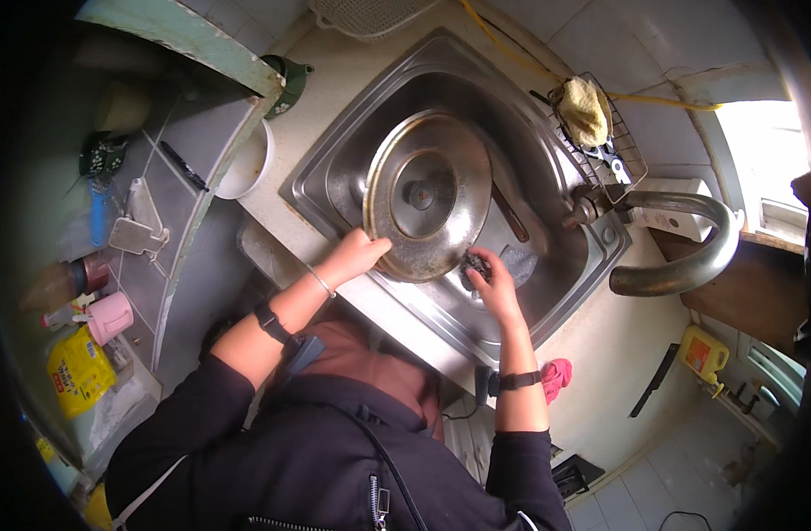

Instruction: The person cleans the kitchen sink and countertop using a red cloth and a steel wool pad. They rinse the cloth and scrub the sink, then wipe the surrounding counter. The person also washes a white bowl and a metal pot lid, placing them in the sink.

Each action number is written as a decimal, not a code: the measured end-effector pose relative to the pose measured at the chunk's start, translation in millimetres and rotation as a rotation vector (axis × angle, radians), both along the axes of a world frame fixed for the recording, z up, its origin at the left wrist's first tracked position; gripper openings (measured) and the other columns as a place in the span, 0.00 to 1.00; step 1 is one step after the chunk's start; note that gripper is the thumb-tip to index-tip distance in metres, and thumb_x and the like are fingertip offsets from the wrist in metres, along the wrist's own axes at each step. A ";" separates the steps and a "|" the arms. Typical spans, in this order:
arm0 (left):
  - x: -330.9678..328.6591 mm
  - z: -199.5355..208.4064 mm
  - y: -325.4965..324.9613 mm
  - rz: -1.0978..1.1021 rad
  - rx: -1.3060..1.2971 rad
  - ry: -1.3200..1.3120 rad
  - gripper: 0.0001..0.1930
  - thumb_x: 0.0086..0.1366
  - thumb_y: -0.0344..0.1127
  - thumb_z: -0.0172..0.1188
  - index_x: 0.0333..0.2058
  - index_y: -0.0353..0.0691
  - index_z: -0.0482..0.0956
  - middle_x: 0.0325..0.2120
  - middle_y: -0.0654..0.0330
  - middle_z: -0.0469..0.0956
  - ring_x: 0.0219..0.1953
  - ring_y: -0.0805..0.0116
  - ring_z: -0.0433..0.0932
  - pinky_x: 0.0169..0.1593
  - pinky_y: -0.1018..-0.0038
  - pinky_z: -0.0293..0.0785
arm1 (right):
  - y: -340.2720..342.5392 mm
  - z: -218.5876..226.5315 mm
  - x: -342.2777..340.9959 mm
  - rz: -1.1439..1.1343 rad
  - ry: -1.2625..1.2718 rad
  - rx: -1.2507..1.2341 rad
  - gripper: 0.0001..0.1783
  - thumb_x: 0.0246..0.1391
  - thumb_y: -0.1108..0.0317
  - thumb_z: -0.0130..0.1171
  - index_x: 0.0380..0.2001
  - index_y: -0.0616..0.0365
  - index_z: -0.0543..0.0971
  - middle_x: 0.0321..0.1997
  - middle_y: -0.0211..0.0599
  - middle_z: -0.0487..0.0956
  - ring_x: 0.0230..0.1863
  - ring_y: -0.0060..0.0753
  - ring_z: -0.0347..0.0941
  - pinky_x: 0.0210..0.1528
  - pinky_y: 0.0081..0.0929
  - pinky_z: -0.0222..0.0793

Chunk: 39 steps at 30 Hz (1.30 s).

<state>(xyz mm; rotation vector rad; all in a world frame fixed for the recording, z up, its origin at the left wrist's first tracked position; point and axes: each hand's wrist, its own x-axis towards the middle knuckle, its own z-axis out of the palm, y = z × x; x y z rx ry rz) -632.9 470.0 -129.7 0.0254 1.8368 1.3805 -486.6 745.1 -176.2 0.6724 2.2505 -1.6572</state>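
Observation:
A round metal pot lid (458,168) with a small knob in its middle is held tilted over the stainless steel sink (352,146). My left hand (355,257) grips its near-left rim, thumb on top. Closed around a dark, wiry scouring pad (470,263) is my right hand (494,281), beside the lid's lower right rim. Whether the pad touches the metal I cannot tell. On the sink bottom, right of the lid, lies a long brown handle (511,214). A flat grey piece (518,263) lies near it; my right hand hides part of it.
A curved faucet (680,281) juts out at the sink's right. Behind it, a wire rack (631,159) holds a yellowish cloth (584,112). Left of the sink stands a white bowl (250,164). A pink cloth (556,376) and a black knife-like strip (655,380) are at the right.

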 end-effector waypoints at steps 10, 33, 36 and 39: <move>-7.2 -24.8 41.3 -0.157 -0.146 -0.114 0.13 0.60 0.33 0.55 0.36 0.27 0.75 0.23 0.58 0.76 0.23 0.72 0.77 0.24 0.73 0.78 | -73.8 -14.6 -34.4 0.193 0.285 -0.023 0.17 0.44 0.81 0.63 0.41 0.59 0.80 0.42 0.41 0.77 0.45 0.45 0.75 0.47 0.30 0.70; -21.8 -33.9 53.8 -0.081 -0.269 -0.281 0.14 0.60 0.31 0.55 0.43 0.29 0.78 0.33 0.55 0.80 0.31 0.67 0.81 0.29 0.73 0.82 | -60.1 -43.6 -21.1 0.274 0.004 0.524 0.14 0.59 0.72 0.50 0.47 0.59 0.78 0.48 0.47 0.77 0.51 0.50 0.72 0.52 0.36 0.70; -23.2 -31.9 54.7 -0.081 -0.268 -0.321 0.16 0.61 0.31 0.56 0.45 0.27 0.76 0.34 0.53 0.79 0.32 0.67 0.81 0.29 0.73 0.82 | -59.5 -44.9 -20.9 0.275 0.002 0.173 0.14 0.59 0.72 0.50 0.47 0.57 0.79 0.48 0.47 0.77 0.51 0.50 0.72 0.53 0.36 0.70; -24.1 -29.9 54.3 -0.073 -0.272 -0.325 0.18 0.61 0.31 0.56 0.47 0.26 0.74 0.36 0.51 0.79 0.33 0.66 0.81 0.29 0.72 0.83 | -54.7 -47.2 -23.4 0.231 0.151 -0.049 0.15 0.58 0.76 0.51 0.48 0.56 0.79 0.49 0.49 0.76 0.50 0.49 0.73 0.53 0.34 0.70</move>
